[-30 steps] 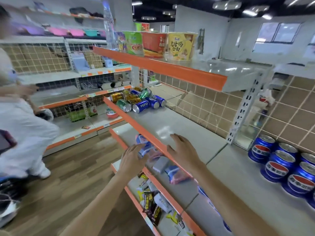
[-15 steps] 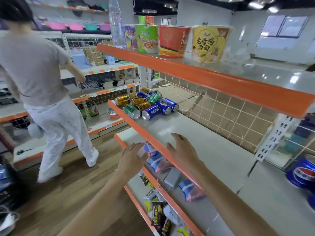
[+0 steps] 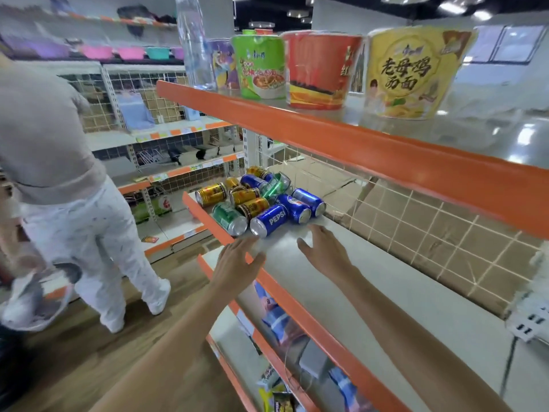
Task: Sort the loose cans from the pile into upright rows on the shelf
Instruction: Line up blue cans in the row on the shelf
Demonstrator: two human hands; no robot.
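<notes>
Both hands — left hand, right hand — are spread and hold nothing. The pile of cans lies on its side just beyond the fingertips on the shelf. Best take the nearest Pepsi can first — grip its middle, stand it upright.

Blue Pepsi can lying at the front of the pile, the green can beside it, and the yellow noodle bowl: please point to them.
Blue Pepsi can (image 3: 269, 220): head view, on its lettered side.
Green can (image 3: 228, 217): head view, on its side wall.
Yellow noodle bowl (image 3: 411, 74): head view, on its printed front.
</notes>
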